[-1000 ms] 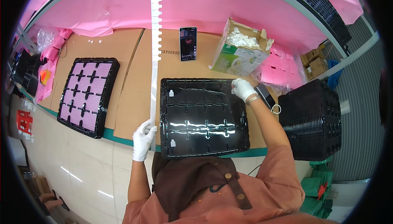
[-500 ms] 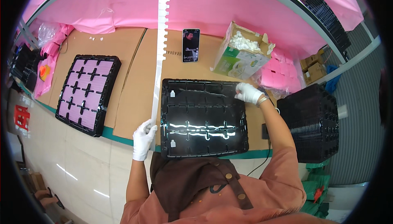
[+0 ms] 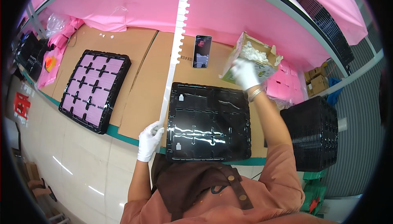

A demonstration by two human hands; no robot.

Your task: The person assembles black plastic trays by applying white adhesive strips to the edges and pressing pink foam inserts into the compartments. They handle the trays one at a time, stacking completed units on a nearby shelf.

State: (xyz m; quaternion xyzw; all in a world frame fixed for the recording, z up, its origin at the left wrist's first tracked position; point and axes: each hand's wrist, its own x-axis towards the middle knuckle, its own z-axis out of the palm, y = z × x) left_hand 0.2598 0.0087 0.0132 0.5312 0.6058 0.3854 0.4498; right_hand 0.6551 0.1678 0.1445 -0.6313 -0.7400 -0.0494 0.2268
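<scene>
Carton near the back edge of the counter, behind my right hand, grip unclear; left hand pinches notched white strip.

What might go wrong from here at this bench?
The white-gloved right hand at the open green-and-white cardboard box might tip it, spilling the crumpled white pieces inside. The long white notched strip, held low by the white-gloved left hand, might swing into the rectangular phone.

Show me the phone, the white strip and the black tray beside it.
Phone (image 3: 202,52): head view, on its screen.
White strip (image 3: 175,56): head view, on its middle.
Black tray (image 3: 209,121): head view, near its centre.
</scene>
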